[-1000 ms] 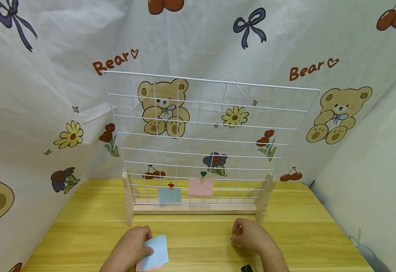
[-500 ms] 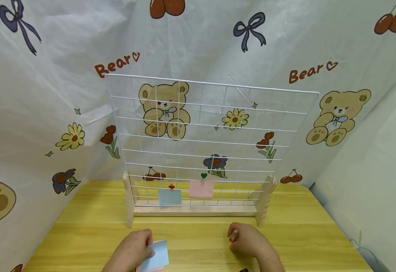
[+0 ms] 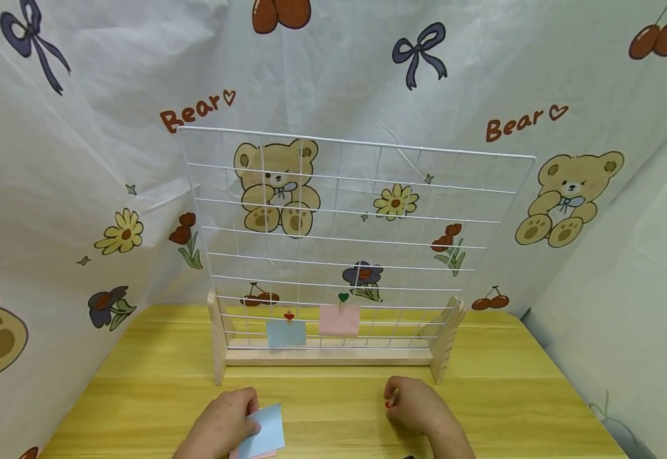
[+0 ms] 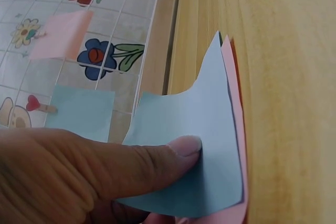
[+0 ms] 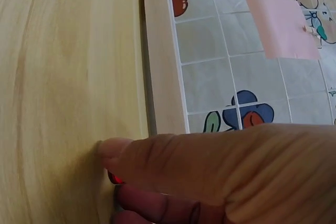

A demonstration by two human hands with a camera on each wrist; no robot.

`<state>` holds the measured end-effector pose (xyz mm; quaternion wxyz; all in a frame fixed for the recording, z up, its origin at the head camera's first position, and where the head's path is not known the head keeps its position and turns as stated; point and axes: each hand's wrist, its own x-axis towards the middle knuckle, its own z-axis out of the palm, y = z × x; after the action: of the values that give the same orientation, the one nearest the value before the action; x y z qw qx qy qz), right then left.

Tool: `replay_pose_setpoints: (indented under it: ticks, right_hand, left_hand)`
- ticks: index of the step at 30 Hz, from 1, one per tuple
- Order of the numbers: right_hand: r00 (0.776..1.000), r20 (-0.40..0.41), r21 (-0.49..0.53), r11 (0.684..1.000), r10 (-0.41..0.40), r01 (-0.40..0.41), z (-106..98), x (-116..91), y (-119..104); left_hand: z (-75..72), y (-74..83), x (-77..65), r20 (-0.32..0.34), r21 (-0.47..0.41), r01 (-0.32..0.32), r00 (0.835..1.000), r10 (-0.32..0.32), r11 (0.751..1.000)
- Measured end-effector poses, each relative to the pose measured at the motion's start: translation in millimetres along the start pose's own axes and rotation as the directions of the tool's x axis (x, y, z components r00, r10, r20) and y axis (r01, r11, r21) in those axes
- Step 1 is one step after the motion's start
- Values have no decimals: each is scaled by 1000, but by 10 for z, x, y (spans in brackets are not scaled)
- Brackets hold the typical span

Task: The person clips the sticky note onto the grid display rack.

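My left hand (image 3: 223, 422) holds a few paper notes, a blue note (image 3: 268, 432) on top of pink paper (image 3: 263, 454). In the left wrist view the thumb presses on the blue sheet, whose edges curl. My right hand (image 3: 422, 409) pinches a small wooden clothespin (image 3: 393, 398) with a red end, just above the table; in the right wrist view mostly its red tip (image 5: 115, 178) shows. Behind both hands stands a white wire grid (image 3: 333, 241). On it hang a blue note (image 3: 286, 335) under a red-heart clothespin (image 3: 289, 315) and a pink note (image 3: 339, 320) under a green-heart one (image 3: 343, 298).
The grid stands in a wooden base (image 3: 327, 357) with two side uprights. A black object (image 3: 409, 456) barely shows at the bottom edge of the head view. Behind the wooden table (image 3: 333, 408) hangs a white cloth (image 3: 109, 127) printed with bears and flowers.
My right hand has shifted slightly left and turned, so the clothespin in its fingers shows more. The left hand keeps its hold on the notes. The head view has tilted up slightly.
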<state>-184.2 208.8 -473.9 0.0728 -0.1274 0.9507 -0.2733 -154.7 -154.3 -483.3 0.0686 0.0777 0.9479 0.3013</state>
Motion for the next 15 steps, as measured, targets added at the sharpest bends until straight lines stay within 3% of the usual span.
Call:
replay_pose_setpoints:
  ticks: [8, 15]
  right_hand:
    - [999, -35, -22, 1000, 2, -2, 1, -3, -11]
    - [993, -114, -89, 996, -33, 23, 4, 17, -2]
  left_hand:
    - [7, -1, -4, 6, -2, -7, 1000, 7, 1000]
    - [10, 0, -1, 18, 2, 1, 1000, -1, 1000]
